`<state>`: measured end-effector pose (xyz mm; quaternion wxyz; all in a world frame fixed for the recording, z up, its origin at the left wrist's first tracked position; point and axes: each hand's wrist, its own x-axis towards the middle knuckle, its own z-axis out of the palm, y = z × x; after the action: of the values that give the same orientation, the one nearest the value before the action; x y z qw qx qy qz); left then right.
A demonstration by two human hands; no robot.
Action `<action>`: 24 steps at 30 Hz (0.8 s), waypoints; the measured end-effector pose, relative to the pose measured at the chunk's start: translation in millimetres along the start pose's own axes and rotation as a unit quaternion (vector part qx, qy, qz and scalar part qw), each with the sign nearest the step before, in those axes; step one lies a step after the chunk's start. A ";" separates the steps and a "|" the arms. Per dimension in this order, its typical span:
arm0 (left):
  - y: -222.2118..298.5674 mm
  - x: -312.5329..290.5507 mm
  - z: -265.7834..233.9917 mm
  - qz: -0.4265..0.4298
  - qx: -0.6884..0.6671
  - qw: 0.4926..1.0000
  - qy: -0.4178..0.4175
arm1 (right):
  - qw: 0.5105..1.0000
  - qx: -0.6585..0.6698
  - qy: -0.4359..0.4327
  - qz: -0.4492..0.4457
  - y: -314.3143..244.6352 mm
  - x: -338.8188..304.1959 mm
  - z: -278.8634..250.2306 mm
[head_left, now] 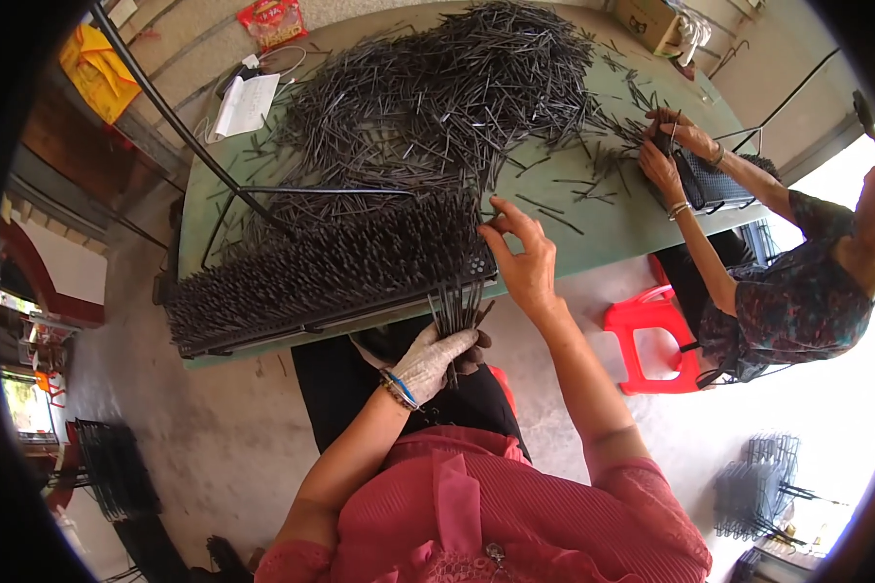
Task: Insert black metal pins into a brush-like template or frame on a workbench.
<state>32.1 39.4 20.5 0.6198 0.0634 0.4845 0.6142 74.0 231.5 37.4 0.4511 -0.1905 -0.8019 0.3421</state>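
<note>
My left hand [430, 363], in a pale glove with dark fingertips, is closed around a bunch of thin dark strips [454, 309] that stand up from the grip. It is just below the right end of a long black rack [331, 325] at the table's near edge. Many upright dark strips [311, 248] fill the rack in dense rows. My bare right hand [525, 260] is at the rack's right end, thumb and forefinger curled toward the strips there. Whatever its fingertips hold is too small to make out.
A large heap of loose dark strips [447, 83] covers the green table [554, 175]. To the right, a co-worker's hands [669, 155] work over another black rack [715, 180]. A red stool [651, 340] stands between us. A dark metal bar [190, 136] slants over the table's left side.
</note>
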 end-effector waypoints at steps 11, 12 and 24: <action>-6.8 -5.3 -3.6 -0.013 -0.074 0.997 0.029 | 0.994 -0.061 0.026 -0.086 9.1 -12.2 13.6; -5.9 -5.3 -3.2 -0.016 -0.076 0.997 0.025 | 0.994 -0.061 0.024 -0.086 11.0 -12.6 13.3; -5.0 -8.8 -3.2 0.024 -0.093 0.995 0.025 | 0.995 -0.059 -0.017 -0.078 -14.2 -20.5 -10.4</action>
<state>35.4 29.3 20.1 0.5957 0.0021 0.4389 0.6727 93.6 213.0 39.2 0.4506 -0.1481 -0.8406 0.2616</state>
